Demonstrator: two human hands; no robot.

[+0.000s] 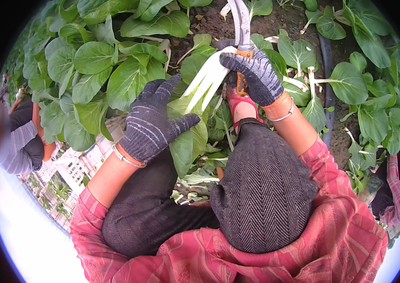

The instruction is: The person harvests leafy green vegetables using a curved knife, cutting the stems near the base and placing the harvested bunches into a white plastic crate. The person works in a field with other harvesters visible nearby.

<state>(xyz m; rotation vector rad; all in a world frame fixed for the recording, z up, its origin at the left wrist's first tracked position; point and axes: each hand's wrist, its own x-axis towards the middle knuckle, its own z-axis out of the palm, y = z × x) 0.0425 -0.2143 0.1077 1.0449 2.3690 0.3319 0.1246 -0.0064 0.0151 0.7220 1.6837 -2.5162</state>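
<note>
My right hand (256, 76), in a dark striped knit glove, grips the orange handle (242, 83) of a curved metal blade (243, 23) that points away from me. Its fingers also touch the white base of a cut leafy green, like bok choy (209, 76), whose pale stalks fan down towards me. My left hand (155, 116), gloved alike, is spread beside the plant's green leaves (189, 141), its thumb lying over them. Whether its palm bears any of the plant's weight cannot be told.
Leafy plants (95, 58) grow thickly at the left and more (373, 116) at the right. A dark hose (327, 81) runs along the soil. Loose leaves lie by my foot (244, 108). One person (23, 141) crouches far left, another (398, 191) far right.
</note>
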